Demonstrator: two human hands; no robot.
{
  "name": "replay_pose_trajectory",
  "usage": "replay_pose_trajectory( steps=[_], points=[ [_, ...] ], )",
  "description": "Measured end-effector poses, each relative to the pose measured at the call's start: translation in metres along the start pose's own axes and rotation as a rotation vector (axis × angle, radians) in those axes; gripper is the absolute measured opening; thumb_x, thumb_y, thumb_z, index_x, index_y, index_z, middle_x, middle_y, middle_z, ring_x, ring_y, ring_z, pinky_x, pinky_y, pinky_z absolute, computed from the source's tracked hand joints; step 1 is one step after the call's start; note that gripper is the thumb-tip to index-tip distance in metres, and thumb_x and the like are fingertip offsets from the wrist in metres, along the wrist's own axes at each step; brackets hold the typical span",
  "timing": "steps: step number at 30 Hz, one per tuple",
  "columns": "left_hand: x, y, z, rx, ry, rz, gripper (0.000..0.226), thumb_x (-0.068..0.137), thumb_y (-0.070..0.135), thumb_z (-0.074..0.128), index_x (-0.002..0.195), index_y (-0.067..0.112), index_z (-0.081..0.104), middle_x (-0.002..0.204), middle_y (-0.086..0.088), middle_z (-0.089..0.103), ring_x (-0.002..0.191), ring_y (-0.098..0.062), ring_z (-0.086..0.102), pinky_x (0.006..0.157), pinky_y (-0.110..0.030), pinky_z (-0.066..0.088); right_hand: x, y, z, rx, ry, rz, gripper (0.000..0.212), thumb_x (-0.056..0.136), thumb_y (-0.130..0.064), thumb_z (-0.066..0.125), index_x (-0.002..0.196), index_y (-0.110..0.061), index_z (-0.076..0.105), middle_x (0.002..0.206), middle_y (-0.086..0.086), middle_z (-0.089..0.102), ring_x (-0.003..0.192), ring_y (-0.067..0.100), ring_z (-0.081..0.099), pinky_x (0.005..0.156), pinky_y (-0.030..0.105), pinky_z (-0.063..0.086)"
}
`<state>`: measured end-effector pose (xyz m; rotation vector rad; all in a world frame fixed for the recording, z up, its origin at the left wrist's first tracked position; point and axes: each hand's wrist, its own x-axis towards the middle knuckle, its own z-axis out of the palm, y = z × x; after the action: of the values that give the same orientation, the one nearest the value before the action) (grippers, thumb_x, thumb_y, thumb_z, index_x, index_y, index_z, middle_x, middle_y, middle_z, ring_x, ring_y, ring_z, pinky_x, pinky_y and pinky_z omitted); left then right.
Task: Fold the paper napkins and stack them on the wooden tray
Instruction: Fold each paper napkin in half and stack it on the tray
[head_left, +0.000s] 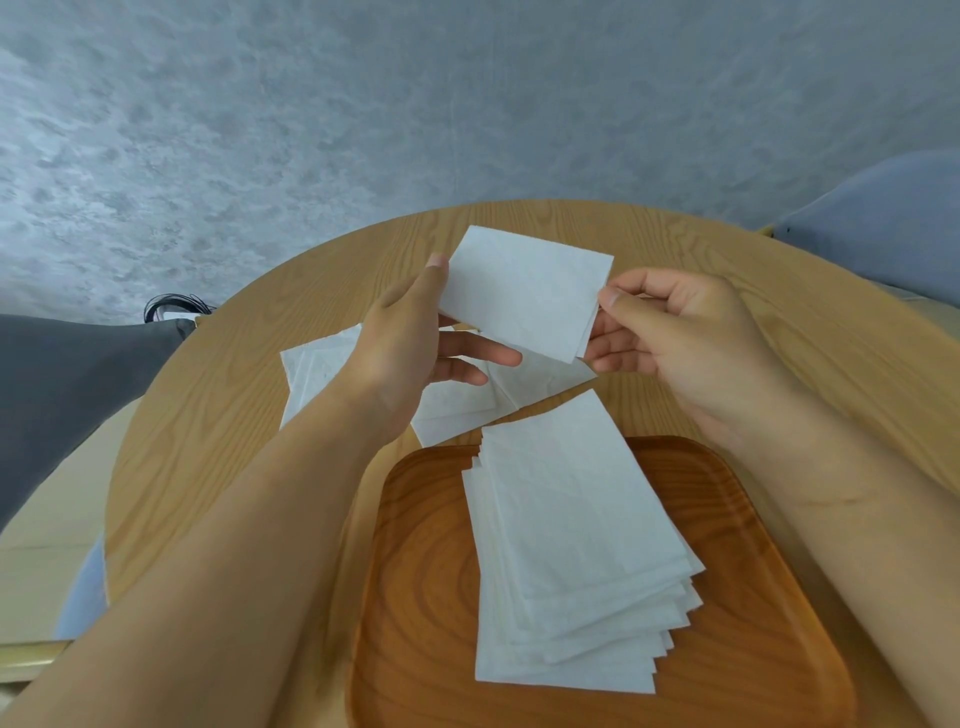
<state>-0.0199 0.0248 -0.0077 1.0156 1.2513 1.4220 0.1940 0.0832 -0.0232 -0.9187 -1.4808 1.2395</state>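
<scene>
Wooden desk (218, 415) carries the wooden tray (426, 597) with its fanned stack of folded napkins (571, 545); loose napkins (311, 374) lie beyond. Above those, my left grip (405, 343) and right grip (670, 332) each pinch an end of one folded napkin (524, 296). Next, I judge: lay it squarely on the stack. My left arm hides some loose ones.

tray (426, 571) sitting at near edge of table (208, 415) | napkin stack (566, 545) lying on tray, overhanging its far rim | loose napkins (311, 379) lying behind tray | held napkin (524, 301) hanging above them between left hand (405, 343) and right hand (675, 332)
</scene>
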Motion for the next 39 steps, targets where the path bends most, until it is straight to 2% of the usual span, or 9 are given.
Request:
replay_pose_trajectory(
  steps=[4,7,13,19,25,30,32,36,39],
  points=[
    [0.0,-0.001,0.0,-0.044,-0.026,-0.053,0.04,0.112,0.039,0.038,0.137,0.013,0.055,0.123,-0.02,0.068,0.086,-0.038,0.079,0.052,-0.031,0.057,-0.002,0.0,0.002,0.03,-0.005,-0.001,0.013,0.103,-0.01,0.062,0.099,-0.007,0.074,0.08,0.009,0.081,0.069,0.018,0.078,0.06,0.023,0.059],
    [0.0,0.0,-0.001,-0.083,-0.089,-0.104,0.039,0.113,0.033,0.037,0.139,0.01,0.055,0.123,-0.02,0.071,0.089,-0.037,0.079,0.054,-0.031,0.059,-0.002,-0.002,0.002,0.035,-0.004,0.001,0.011,0.101,-0.009,0.064,0.098,-0.008,0.075,0.084,0.008,0.081,0.073,0.018,0.078,0.061,0.024,0.059],
    [0.002,0.0,-0.003,-0.196,-0.12,-0.154,0.038,0.113,0.031,0.037,0.14,0.009,0.053,0.116,-0.016,0.074,0.093,-0.038,0.079,0.057,-0.031,0.061,-0.002,-0.004,0.002,-0.001,-0.015,0.036,0.009,0.096,-0.003,0.067,0.098,-0.006,0.075,0.087,0.009,0.082,0.074,0.021,0.079,0.062,0.026,0.061],
    [0.005,-0.002,-0.005,-0.219,-0.12,-0.141,0.036,0.113,0.03,0.038,0.138,0.009,0.054,0.098,-0.009,0.081,0.095,-0.039,0.079,0.058,-0.032,0.062,-0.003,-0.004,0.002,-0.049,-0.01,0.031,0.008,0.094,-0.007,0.069,0.097,-0.01,0.076,0.086,0.005,0.082,0.072,0.017,0.078,0.061,0.027,0.062],
    [0.006,-0.003,-0.005,-0.217,-0.142,-0.145,0.036,0.113,0.029,0.041,0.139,0.008,0.053,0.112,-0.015,0.075,0.095,-0.04,0.079,0.06,-0.033,0.063,-0.003,-0.003,0.002,-0.087,-0.035,0.016,0.005,0.094,-0.011,0.075,0.097,-0.013,0.079,0.085,0.007,0.082,0.074,0.016,0.078,0.061,0.023,0.06],
    [0.008,-0.004,-0.007,-0.154,-0.144,-0.116,0.032,0.109,0.021,0.051,0.134,0.001,0.057,0.109,-0.014,0.08,0.096,-0.038,0.079,0.062,-0.031,0.063,-0.003,-0.003,0.002,-0.068,-0.022,0.028,0.006,0.094,-0.012,0.074,0.098,-0.012,0.078,0.086,0.006,0.082,0.075,0.018,0.079,0.06,0.023,0.06],
    [0.009,-0.005,-0.008,-0.1,-0.145,-0.091,0.03,0.109,0.018,0.053,0.129,-0.001,0.061,0.111,-0.014,0.08,0.095,-0.036,0.079,0.062,-0.03,0.063,-0.003,-0.004,0.002,-0.041,-0.001,0.048,0.013,0.099,-0.017,0.068,0.095,-0.016,0.08,0.088,0.007,0.082,0.078,0.023,0.08,0.061,0.026,0.061],
    [0.008,-0.005,-0.008,-0.029,-0.148,-0.056,0.025,0.108,0.018,0.055,0.123,0.002,0.067,0.112,-0.009,0.08,0.094,-0.034,0.08,0.064,-0.03,0.065,-0.002,-0.009,0.002,0.058,0.028,0.114,0.041,0.103,-0.048,0.056,0.097,-0.014,0.079,0.088,0.015,0.081,0.071,0.024,0.077,0.058,0.031,0.061],
    [0.007,-0.005,-0.007,0.038,-0.181,-0.035,0.027,0.109,0.021,0.053,0.125,0.005,0.068,0.114,-0.008,0.08,0.094,-0.032,0.08,0.066,-0.029,0.065,-0.003,-0.01,0.002,0.022,0.037,0.1,0.044,0.1,-0.054,0.058,0.098,-0.016,0.08,0.091,0.014,0.081,0.071,0.022,0.076,0.058,0.03,0.06]
  ],
)
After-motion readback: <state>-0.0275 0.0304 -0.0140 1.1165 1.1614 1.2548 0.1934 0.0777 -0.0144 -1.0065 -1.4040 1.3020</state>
